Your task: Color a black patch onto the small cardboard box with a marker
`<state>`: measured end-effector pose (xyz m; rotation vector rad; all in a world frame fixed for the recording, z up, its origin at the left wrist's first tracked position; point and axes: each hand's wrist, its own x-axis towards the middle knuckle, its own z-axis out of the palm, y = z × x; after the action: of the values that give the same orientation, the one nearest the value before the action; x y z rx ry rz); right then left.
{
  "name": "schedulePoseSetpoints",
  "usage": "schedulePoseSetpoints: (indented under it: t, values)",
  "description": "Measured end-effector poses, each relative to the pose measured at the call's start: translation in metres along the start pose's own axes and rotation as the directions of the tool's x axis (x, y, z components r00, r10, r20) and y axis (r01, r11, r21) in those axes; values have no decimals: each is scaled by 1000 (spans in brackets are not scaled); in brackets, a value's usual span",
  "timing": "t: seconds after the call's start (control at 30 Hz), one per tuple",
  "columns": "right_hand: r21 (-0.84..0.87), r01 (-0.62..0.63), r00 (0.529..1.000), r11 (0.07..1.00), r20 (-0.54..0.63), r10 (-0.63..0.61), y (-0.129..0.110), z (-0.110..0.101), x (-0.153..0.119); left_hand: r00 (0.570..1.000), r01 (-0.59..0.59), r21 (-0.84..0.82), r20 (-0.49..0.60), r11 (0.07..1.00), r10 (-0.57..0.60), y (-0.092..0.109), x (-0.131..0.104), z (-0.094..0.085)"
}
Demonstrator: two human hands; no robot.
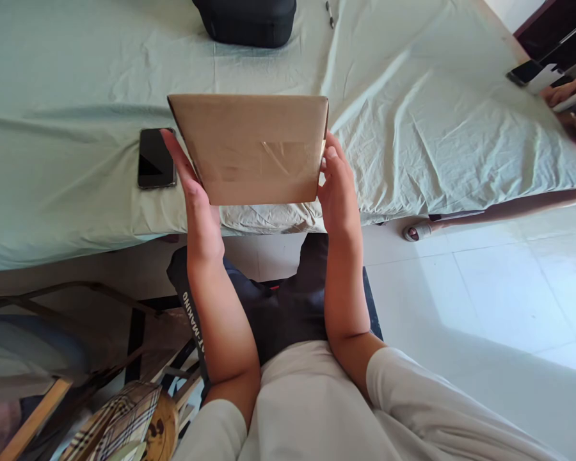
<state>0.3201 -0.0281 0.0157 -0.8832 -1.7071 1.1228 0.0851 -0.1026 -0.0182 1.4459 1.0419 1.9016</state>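
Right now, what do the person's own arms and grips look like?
The left grip and the right grip are ungloved human hands. The forearms are uncovered, with no watch, bracelet, cable or marking in view; rings can't be ruled out, since some fingers are partly hidden. Short, plain, off-white fabric sleeves end just above the elbows.

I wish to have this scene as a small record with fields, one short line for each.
left hand: on left side of brown box
right hand: on right side of it
held: brown box, tape on its face
beside left hand: dark phone
beyond box: black case, pen
surface: pale green cloth, wrinkled
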Motion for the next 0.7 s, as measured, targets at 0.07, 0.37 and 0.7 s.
schedulePoseSetpoints:
  t: [0.07,0.37,0.7]
  values:
    - [114,-44,996,993,-71,53,-1,-3,-1,1000,-14,55,19,998,13,-1,-1,-3]
    - [470,-211,976,857,57,209,34,-15,5,981,-192,325,87,926,173,17,-6,11]
    - [756,-285,944,589,114,311,67,16,9,985,-148,715,42,684,169,45,-14,77]
